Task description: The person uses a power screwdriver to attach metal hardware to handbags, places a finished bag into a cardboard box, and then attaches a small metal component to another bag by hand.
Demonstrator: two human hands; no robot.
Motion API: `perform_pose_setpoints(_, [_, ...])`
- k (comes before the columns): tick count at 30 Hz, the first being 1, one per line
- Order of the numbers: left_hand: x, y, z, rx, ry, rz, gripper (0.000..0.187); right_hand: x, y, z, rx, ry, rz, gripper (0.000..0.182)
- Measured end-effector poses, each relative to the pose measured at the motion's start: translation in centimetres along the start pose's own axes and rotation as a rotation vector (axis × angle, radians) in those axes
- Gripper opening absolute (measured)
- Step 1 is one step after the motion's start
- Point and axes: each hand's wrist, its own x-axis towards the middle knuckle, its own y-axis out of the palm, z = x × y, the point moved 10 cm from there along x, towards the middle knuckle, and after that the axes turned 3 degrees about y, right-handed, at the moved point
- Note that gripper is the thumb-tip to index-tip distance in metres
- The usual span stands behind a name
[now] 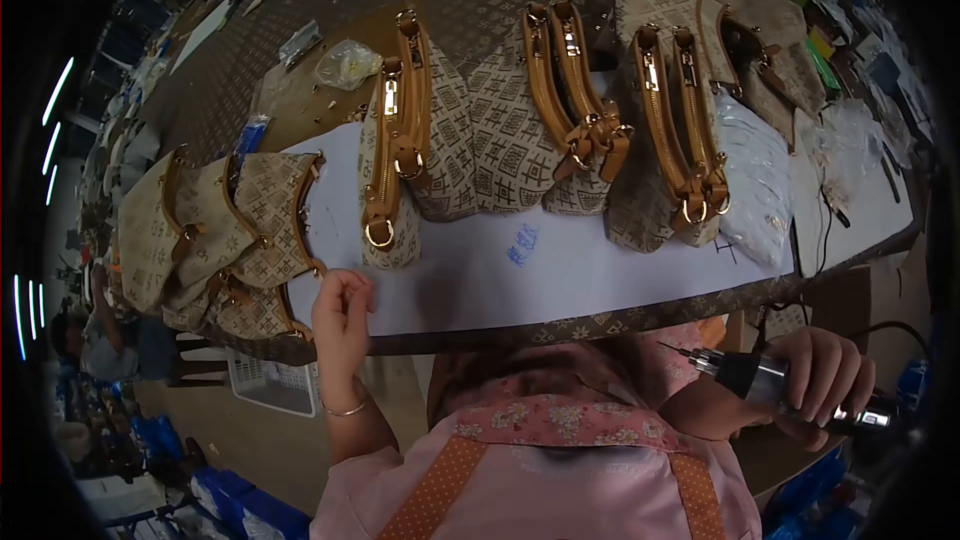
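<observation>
My right hand (825, 375) grips a silver electric screwdriver (770, 380) below the table edge, its bit pointing left. My left hand (342, 318) is raised at the table's front edge with fingertips pinched together, possibly on something tiny; I cannot tell. It is just below a patterned handbag with tan leather trim (400, 155). Two more such handbags, one (560, 110) in the middle and one (675, 140) to the right, lie in a row on a white sheet (560, 265).
A pile of unfinished bags (215, 240) lies at the left table edge, more bag parts (760, 50) at the back right. A clear plastic bag (347, 62) sits behind. A white basket (270, 380) stands on the floor. Another person (95, 340) sits far left.
</observation>
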Motion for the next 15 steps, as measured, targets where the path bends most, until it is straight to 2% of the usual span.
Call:
perform_pose_setpoints(1, [-0.5, 1.8, -1.3, -0.008, -0.002, 0.017, 0.008, -0.1, -0.1, -0.7, 0.044, 0.024, -0.037, 0.037])
perform_pose_setpoints(3, [-2.0, 8.2, -4.1, -0.523, -0.017, 0.262, 0.010, -0.3, -0.3, -2.0, 0.112, 0.062, -0.068, 0.040])
perform_pose_setpoints(5, [-3.9, 14.0, -5.5, -0.621, -0.128, 0.485, 0.013, -0.8, -0.4, -3.3, 0.173, 0.065, -0.122, 0.043])
perform_pose_setpoints(7, [-5.6, 18.3, -6.5, -0.733, -0.196, 0.708, 0.014, -1.6, -1.0, -4.1, 0.184, 0.022, -0.268, 0.041])
perform_pose_setpoints(9, [-6.3, 20.3, -6.8, -0.794, -0.222, 0.774, 0.013, -2.1, -1.2, -4.3, 0.203, 0.036, -0.278, 0.041])
perform_pose_setpoints(11, [-6.9, 21.5, -7.2, -0.858, -0.236, 0.840, 0.012, -2.3, -1.6, -4.4, 0.093, 0.084, -0.309, 0.038])
perform_pose_setpoints(15, [-6.4, 21.9, -7.4, -0.925, -0.226, 0.796, 0.011, -2.5, -2.1, -4.8, 0.082, 0.107, -0.309, 0.037])
